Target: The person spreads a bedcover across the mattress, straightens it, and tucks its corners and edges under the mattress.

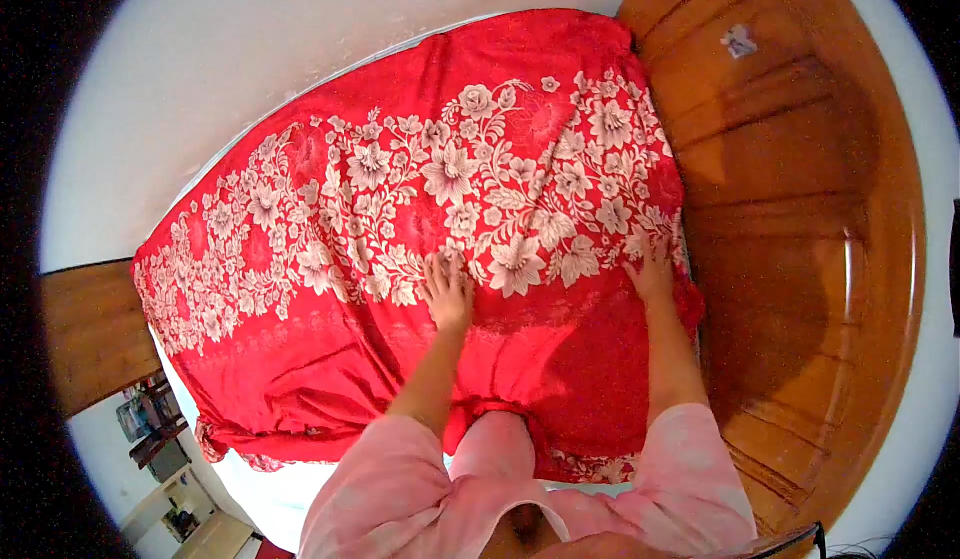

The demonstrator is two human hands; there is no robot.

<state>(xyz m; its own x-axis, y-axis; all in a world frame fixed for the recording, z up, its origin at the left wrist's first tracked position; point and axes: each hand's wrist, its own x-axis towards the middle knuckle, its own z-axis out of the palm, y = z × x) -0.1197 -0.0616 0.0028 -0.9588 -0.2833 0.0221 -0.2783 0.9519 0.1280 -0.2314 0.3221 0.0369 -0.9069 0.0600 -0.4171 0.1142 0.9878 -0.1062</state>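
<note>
A red cloth [500,349] with a wide band of pale flowers and leaves lies spread over a bed, with wrinkles at its lower left. My left hand [447,292] rests on it near the middle, at the lower edge of the floral band, fingers spread. Farther right, my right hand [652,267] lies on the cloth close to its right edge, beside the wooden headboard, with its fingers apart. Neither hand has anything visible in its grip. One of my knees presses on the cloth's near edge.
A tall polished wooden headboard [790,219] stands along the right side. A pale wall [250,39] runs behind the bed. White bedding [270,494] shows under the near edge. At the left are a wooden footboard [100,329] and cluttered shelves [150,414].
</note>
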